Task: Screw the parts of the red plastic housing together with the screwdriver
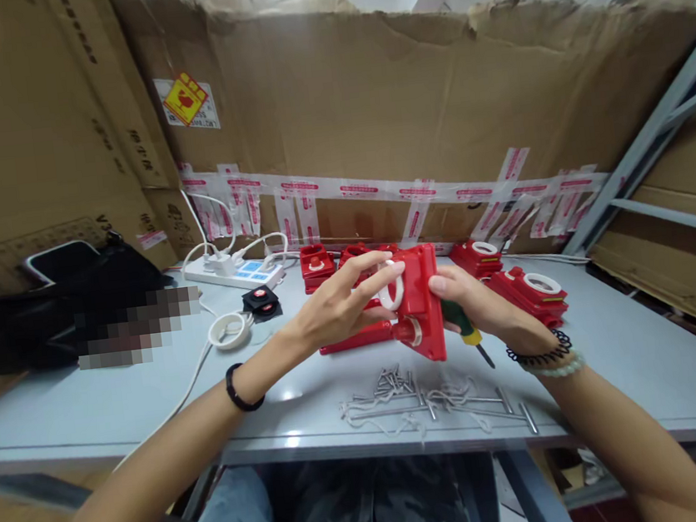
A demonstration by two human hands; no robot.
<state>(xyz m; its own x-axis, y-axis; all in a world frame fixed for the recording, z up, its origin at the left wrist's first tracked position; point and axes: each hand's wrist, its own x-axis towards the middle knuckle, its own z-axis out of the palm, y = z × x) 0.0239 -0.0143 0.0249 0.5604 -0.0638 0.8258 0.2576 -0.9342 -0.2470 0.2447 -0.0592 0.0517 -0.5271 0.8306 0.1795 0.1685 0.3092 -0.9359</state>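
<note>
A red plastic housing stands on edge above the grey table, held between both hands. My left hand pinches a white ring against the housing's left face. My right hand grips the housing's right side and also holds a green-and-yellow screwdriver, its tip pointing down and right. A round red-and-white knob sticks out low on the housing. Another red part lies flat behind my left hand.
Metal pins and white strings lie near the table's front edge. More red housings sit at back right, others at back centre. A white power strip, tape roll, black bag and cardboard wall are around.
</note>
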